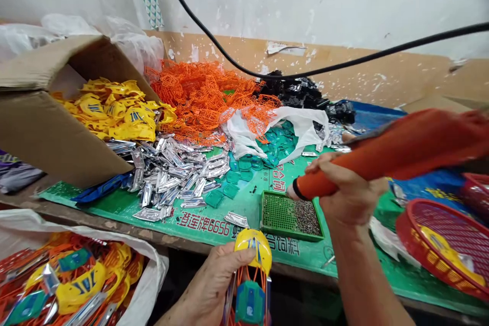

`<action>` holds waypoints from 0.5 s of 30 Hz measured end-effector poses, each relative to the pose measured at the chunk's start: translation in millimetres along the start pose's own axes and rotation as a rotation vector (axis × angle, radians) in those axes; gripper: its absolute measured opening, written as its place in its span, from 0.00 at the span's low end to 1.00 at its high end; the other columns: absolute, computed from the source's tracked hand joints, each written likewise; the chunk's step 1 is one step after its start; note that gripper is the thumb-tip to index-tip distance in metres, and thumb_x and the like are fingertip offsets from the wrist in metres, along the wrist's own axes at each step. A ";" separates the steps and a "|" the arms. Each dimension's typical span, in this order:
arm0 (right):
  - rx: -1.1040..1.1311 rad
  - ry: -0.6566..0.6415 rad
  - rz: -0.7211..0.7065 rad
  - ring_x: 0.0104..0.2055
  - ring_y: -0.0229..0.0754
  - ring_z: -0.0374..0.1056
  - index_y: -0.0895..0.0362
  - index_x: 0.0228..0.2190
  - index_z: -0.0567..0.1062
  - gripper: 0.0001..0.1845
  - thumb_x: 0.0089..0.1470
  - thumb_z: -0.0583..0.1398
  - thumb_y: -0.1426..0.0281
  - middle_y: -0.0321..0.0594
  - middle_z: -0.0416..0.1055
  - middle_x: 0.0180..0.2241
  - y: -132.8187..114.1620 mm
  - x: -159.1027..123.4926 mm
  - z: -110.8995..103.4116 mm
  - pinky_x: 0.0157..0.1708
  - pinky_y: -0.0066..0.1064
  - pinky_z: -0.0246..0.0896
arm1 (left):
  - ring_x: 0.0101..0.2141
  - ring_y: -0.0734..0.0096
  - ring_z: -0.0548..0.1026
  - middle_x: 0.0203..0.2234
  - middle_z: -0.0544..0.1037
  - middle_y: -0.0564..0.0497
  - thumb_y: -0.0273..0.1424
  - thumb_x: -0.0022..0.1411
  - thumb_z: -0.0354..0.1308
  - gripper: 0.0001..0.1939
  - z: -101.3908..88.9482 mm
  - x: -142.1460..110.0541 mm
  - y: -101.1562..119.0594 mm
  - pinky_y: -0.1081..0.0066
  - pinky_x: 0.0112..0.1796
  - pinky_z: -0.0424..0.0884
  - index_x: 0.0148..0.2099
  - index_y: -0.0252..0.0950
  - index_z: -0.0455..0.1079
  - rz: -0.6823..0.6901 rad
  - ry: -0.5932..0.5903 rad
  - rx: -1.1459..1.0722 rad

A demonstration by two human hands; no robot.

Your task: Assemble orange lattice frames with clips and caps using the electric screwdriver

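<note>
Behind the worktop (pixel 110 219), a pale, flaking wall (pixel 305 0) rises, crossed by a slack black cable (pixel 324 69). Nearest to me, at the worktop's front edge, is the yellow-topped assembly (pixel 250 301), clamped in the left hand (pixel 214 277). Its thumb presses the yellow top, apparently to steady the parts while leaving the teal block exposed; the fingers beneath are hidden. Ahead and to the right, the right hand (pixel 353 198) is wrapped around a red-wrapped tool (pixel 382 155), tilted so that its tip points down at the far edge of the green tray (pixel 292 235). Whether the tip touches is unclear. Small metal pieces (pixel 305 216) fill the tray's right part, probably kept between the hands for short reach. Beyond the left hand, silver strips (pixel 171 168) and teal pieces (pixel 282 137) lie in loose heaps, orange frames (pixel 202 91) behind them. Left of these, the cardboard box (pixel 42 137) lies tipped, its mouth turned inward, presumably to offer the yellow covers (pixel 126 112). A white sack (pixel 156 277) opens left of the left hand; a red basket (pixel 408 229) sits right of the right.
</note>
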State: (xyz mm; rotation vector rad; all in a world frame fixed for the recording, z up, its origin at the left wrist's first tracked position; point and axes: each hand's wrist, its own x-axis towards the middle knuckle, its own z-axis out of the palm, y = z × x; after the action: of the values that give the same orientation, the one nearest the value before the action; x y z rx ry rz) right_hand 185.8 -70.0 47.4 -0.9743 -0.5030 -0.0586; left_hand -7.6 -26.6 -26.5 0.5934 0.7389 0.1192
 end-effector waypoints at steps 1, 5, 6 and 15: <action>-0.012 0.013 -0.003 0.18 0.38 0.63 0.57 0.30 0.74 0.16 0.32 0.66 0.77 0.29 0.68 0.18 8.2 4.5 -0.3 0.23 0.34 0.62 | 0.20 0.77 0.71 0.20 0.76 0.50 0.33 0.46 0.70 0.11 0.6 0.4 -0.5 0.78 0.23 0.66 0.30 0.30 0.77 -0.009 -0.008 -0.019; -0.063 -0.014 0.015 0.20 0.37 0.64 0.59 0.22 0.72 0.09 0.33 0.67 0.76 0.31 0.68 0.19 35.5 8.6 -5.1 0.23 0.33 0.62 | 0.20 0.76 0.71 0.20 0.76 0.50 0.31 0.49 0.68 0.09 2.2 1.6 -1.1 0.78 0.25 0.68 0.30 0.30 0.77 -0.022 -0.016 -0.038; -0.085 -0.021 0.021 0.20 0.37 0.64 0.59 0.20 0.71 0.08 0.34 0.66 0.76 0.32 0.68 0.19 39.8 7.5 -6.4 0.23 0.33 0.62 | 0.20 0.76 0.72 0.20 0.77 0.50 0.31 0.50 0.68 0.08 2.4 1.9 -0.8 0.78 0.25 0.69 0.31 0.30 0.77 -0.024 -0.020 -0.039; -0.120 -0.035 0.056 0.20 0.37 0.65 0.58 0.24 0.72 0.11 0.34 0.67 0.73 0.30 0.70 0.20 54.2 2.9 -6.7 0.24 0.34 0.63 | 0.21 0.76 0.72 0.22 0.77 0.48 0.31 0.49 0.68 0.09 3.0 4.0 0.8 0.78 0.25 0.69 0.31 0.28 0.77 -0.032 -0.033 -0.060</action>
State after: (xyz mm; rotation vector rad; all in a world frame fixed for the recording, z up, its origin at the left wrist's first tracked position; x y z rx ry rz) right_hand 205.5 -44.0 3.5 -1.1073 -0.5085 -0.0220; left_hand -2.5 -26.1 -26.7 0.5251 0.7100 0.1017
